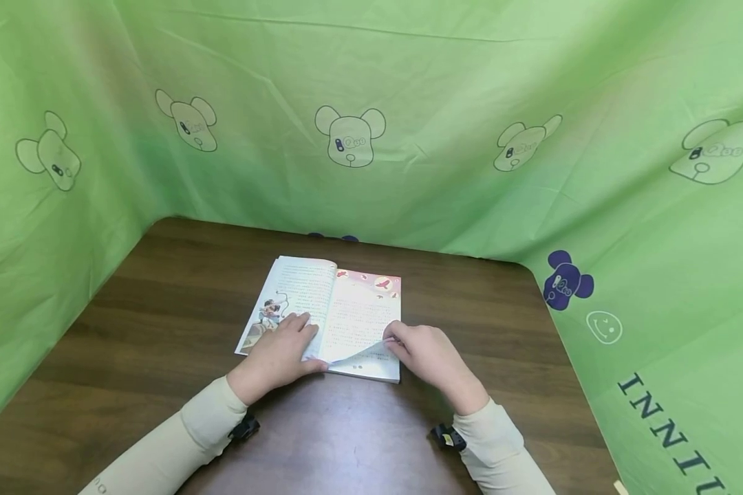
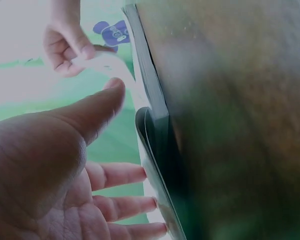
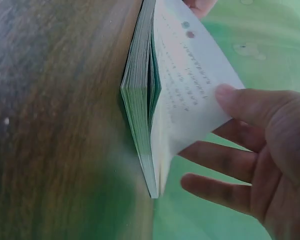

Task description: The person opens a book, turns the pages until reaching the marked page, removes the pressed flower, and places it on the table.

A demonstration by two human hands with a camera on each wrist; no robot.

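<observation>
An open book lies on the brown table, text on both pages and a cartoon figure on the left one. My left hand rests on the left page with fingers spread, its thumb near the spine at the bottom edge. At the book's lower right, my right hand pinches the corner of a single page between thumb and forefinger. That page is lifted and bends up off the stack. In the left wrist view, straight fingertips of the left hand touch the page.
The wooden table reaches out around the book on all sides. A green curtain with bear-head prints hangs behind it and at both sides. Dark wrist cameras sit at both cuffs, and a small pale object shows at the lower right edge.
</observation>
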